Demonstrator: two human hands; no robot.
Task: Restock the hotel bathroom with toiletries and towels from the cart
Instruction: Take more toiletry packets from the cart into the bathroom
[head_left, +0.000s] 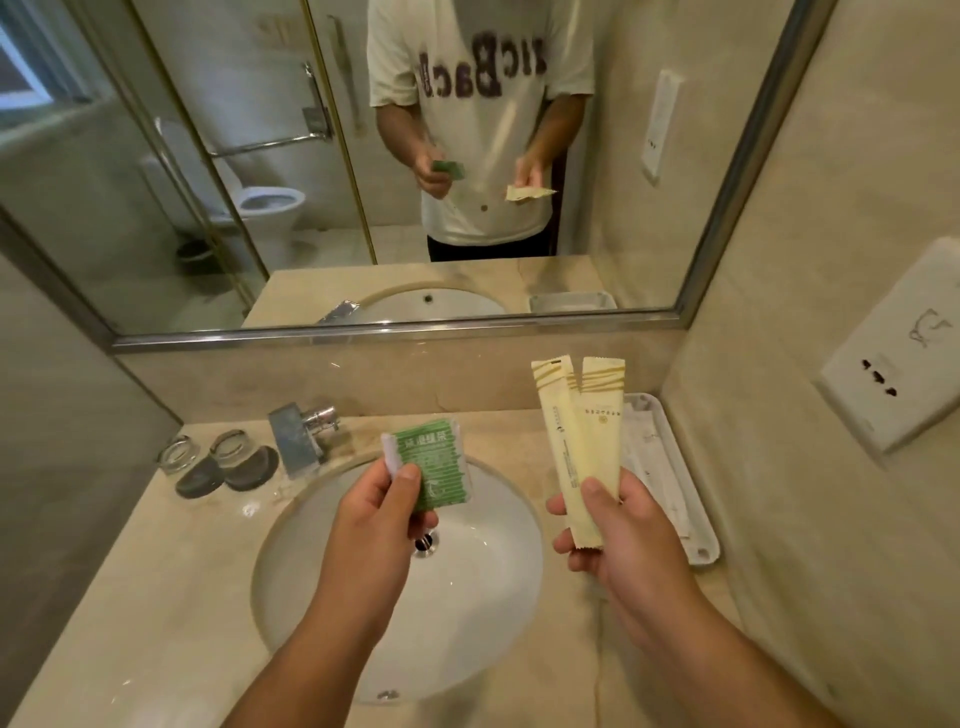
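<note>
Green packet (434, 467): L hand (374, 514) pinch; 2 cream sachets (576, 457): R hand (618, 540) grip; sink (467, 597) below, tray (701, 551) right.

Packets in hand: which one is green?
The square packet in the left hand; the two long packets in the right hand are cream.

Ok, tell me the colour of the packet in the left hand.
The packet is green with white stripes and lettering and a white edge; the head view shows it best.

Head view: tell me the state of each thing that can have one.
Green square sachet: pinched in left hand.
Two long yellow paper packets: fanned, held in right hand.
White plastic tray: on counter, holding white packets.
Chrome tap: off.
Two clear glass tumblers: on dark coasters.
</note>
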